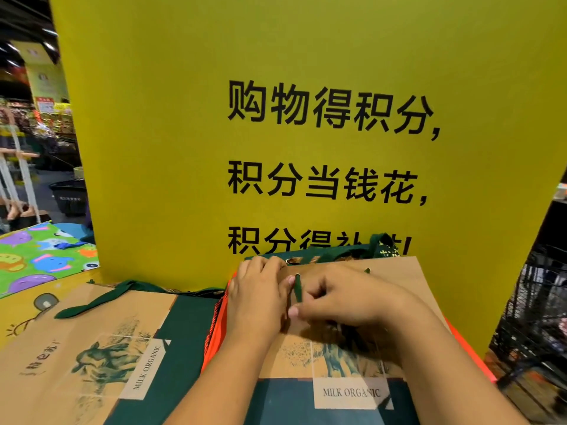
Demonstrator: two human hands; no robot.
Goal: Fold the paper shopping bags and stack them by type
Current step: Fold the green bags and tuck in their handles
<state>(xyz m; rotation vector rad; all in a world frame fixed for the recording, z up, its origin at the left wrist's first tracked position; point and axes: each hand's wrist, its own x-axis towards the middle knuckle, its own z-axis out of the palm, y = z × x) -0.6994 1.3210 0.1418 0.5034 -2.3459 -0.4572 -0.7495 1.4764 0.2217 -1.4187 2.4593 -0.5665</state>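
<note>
Pinching green handle (pixel 297 288) with your right hand (pixel 346 299); your left hand (pixel 260 292) is resting on brown bag (pixel 408 289), grip unclear. Bag is lying flat over orange bag (pixel 216 338) toward desk (pixel 18 305) right edge. Matching bag (pixel 92 348) is lying folded at left; stacking seemingly barely starting.

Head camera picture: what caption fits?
Right hand pinches a green handle while left hand holds the Milk Organic paper bag.

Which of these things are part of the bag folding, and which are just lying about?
In the job: kraft bag under the hands, its green handle, second kraft bag at left, left hand, right hand.
Lying about: yellow sign, cartoon-print mat, wire basket.
</note>
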